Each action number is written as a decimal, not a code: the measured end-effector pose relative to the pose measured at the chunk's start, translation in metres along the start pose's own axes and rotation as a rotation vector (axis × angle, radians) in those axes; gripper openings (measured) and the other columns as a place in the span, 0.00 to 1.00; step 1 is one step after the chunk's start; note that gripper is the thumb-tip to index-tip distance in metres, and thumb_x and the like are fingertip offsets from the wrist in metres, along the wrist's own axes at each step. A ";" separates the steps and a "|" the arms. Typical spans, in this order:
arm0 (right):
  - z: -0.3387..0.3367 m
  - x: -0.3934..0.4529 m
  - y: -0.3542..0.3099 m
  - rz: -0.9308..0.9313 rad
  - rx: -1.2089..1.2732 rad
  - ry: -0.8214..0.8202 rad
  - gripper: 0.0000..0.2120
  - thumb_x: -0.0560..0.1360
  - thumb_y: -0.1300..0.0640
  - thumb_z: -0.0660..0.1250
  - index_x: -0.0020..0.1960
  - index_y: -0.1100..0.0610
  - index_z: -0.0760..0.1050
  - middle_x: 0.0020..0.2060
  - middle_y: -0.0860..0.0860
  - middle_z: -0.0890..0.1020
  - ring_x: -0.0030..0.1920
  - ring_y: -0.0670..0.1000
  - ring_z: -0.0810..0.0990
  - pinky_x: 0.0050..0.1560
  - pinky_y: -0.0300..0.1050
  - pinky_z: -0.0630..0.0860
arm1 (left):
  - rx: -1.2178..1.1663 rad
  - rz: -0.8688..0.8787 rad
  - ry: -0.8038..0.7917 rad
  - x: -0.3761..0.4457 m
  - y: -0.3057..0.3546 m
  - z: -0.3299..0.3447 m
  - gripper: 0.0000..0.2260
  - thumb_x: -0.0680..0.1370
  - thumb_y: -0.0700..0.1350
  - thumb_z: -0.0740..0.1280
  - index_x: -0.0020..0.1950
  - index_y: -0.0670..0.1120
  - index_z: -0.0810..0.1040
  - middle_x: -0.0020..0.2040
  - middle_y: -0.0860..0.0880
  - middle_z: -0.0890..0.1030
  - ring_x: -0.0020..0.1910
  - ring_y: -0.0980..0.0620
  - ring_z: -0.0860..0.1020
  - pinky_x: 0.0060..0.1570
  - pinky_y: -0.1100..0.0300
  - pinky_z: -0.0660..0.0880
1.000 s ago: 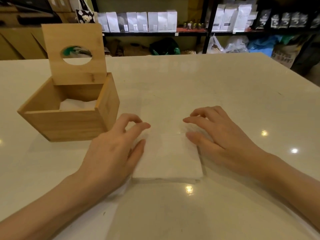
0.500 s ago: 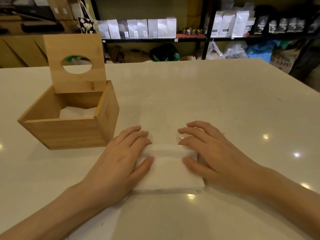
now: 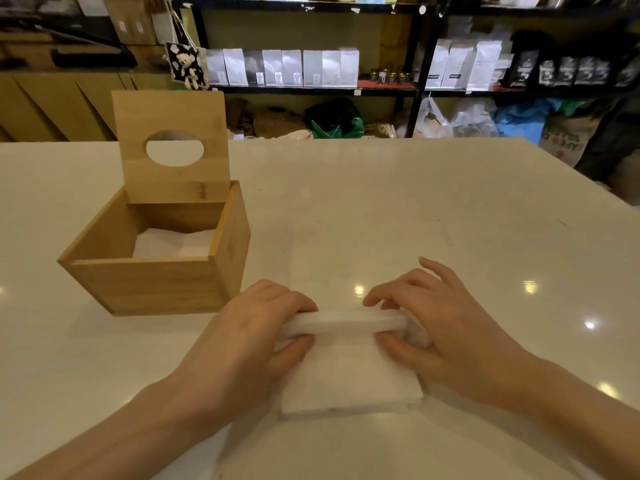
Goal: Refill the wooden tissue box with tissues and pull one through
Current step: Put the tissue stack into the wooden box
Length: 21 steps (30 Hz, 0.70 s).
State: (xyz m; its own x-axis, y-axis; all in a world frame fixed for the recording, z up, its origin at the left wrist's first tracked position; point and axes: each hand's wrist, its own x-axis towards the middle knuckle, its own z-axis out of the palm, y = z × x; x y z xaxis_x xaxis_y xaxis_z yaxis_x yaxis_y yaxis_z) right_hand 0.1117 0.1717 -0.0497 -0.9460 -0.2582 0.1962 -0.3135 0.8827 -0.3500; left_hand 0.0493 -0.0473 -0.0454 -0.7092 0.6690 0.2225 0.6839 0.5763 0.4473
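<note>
wooden tissue box (image 3: 149, 282) open, white tissues (image 3: 173, 244) inside

White tissues (image 3: 346, 372), tan wooden box (image 3: 152, 282), cream table (image 3: 450, 209).

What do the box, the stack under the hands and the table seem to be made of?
Box: pale wood with a matt finish; grain shows.
Stack: soft white tissue paper; its far edge curls under the fingers.
Table: glossy white, perhaps stone or laminate; lamps reflect in it.

Both forearms (image 3: 104, 441) leave the frame; shelf labels (image 3: 453, 76) unreadable.
</note>
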 end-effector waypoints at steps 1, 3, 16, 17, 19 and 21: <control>-0.003 0.003 0.000 0.004 0.002 -0.021 0.12 0.71 0.45 0.57 0.54 0.41 0.69 0.40 0.34 0.73 0.50 0.36 0.69 0.70 0.43 0.50 | 0.028 0.016 -0.002 0.000 -0.001 -0.004 0.12 0.70 0.55 0.59 0.47 0.54 0.77 0.42 0.60 0.77 0.45 0.63 0.70 0.47 0.68 0.67; -0.012 0.011 -0.001 -0.004 0.009 -0.025 0.13 0.71 0.42 0.56 0.52 0.42 0.73 0.39 0.34 0.75 0.50 0.36 0.69 0.70 0.45 0.52 | 0.099 0.043 0.028 -0.001 0.000 -0.016 0.11 0.70 0.54 0.58 0.45 0.54 0.78 0.39 0.58 0.78 0.42 0.61 0.70 0.44 0.62 0.69; -0.047 0.088 -0.073 -0.072 0.183 0.247 0.11 0.65 0.36 0.63 0.39 0.39 0.79 0.59 0.29 0.73 0.67 0.33 0.59 0.42 0.33 0.74 | 0.033 -0.120 0.320 -0.018 -0.033 -0.139 0.11 0.66 0.65 0.64 0.35 0.60 0.79 0.50 0.68 0.75 0.53 0.70 0.69 0.40 0.68 0.70; -0.046 0.095 -0.079 -0.055 0.213 0.238 0.11 0.63 0.34 0.64 0.40 0.38 0.78 0.60 0.27 0.70 0.67 0.30 0.58 0.34 0.31 0.73 | 0.006 -0.156 0.309 -0.018 -0.039 -0.149 0.12 0.64 0.67 0.66 0.36 0.62 0.79 0.52 0.71 0.73 0.54 0.73 0.67 0.36 0.68 0.71; -0.044 0.112 -0.089 0.000 0.268 0.167 0.13 0.62 0.30 0.64 0.39 0.35 0.78 0.62 0.23 0.67 0.66 0.27 0.54 0.33 0.32 0.75 | -0.037 -0.219 0.270 -0.016 -0.053 -0.166 0.13 0.58 0.68 0.66 0.38 0.66 0.79 0.49 0.74 0.73 0.54 0.74 0.67 0.37 0.69 0.70; -0.040 0.130 -0.097 0.068 0.315 0.079 0.15 0.62 0.30 0.62 0.39 0.38 0.80 0.63 0.23 0.66 0.67 0.26 0.51 0.37 0.33 0.73 | -0.096 -0.286 0.231 -0.008 -0.068 -0.178 0.14 0.56 0.65 0.64 0.35 0.61 0.81 0.49 0.74 0.72 0.53 0.71 0.68 0.50 0.66 0.65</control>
State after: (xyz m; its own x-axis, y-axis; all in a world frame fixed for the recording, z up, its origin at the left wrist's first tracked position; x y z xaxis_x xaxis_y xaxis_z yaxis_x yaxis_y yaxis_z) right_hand 0.0225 0.0684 0.0465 -0.9601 -0.1608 0.2288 -0.2718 0.7292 -0.6280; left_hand -0.0221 -0.1756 0.0769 -0.8965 0.3575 0.2617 0.4414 0.6704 0.5964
